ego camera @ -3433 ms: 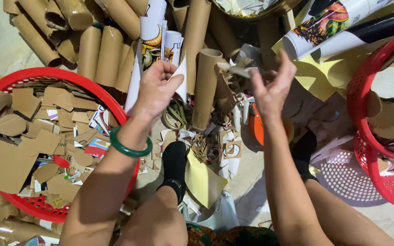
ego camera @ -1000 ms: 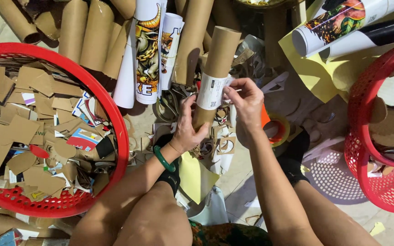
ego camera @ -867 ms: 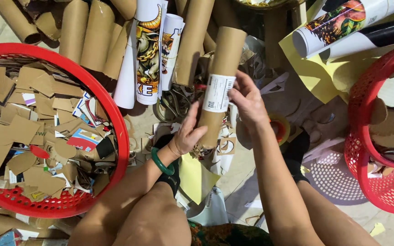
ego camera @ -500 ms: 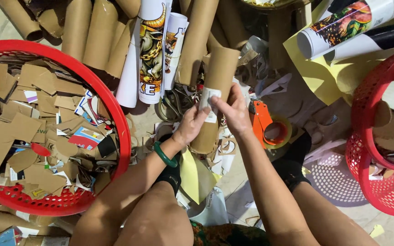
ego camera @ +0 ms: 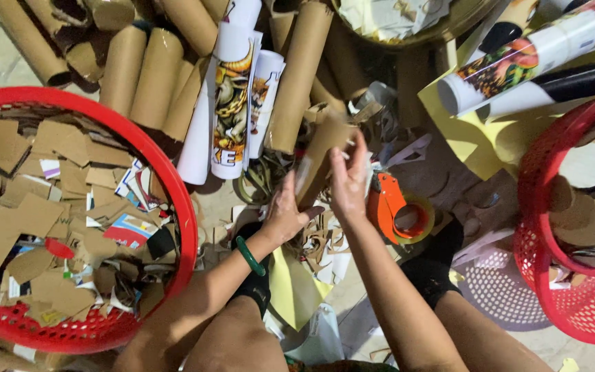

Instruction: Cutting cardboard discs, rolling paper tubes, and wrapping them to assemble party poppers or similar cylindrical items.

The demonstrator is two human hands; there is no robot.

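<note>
both hands grip one brown cardboard tube (ego camera: pixel 321 155), blurred and tilted: the left hand (ego camera: pixel 285 215) is clenched round its lower end, and the right hand (ego camera: pixel 350 180) pinches a white label on its side. just right of the grip lies an orange tape dispenser (ego camera: pixel 388 207). beyond the grip, more cardboard tubes (ego camera: pixel 147 76) and printed rolls (ego camera: pixel 231 103) lie on the floor. far left sits a red basket of cardboard scraps (ego camera: pixel 177 200); far right, a second red basket (ego camera: pixel 531 207).
</note>
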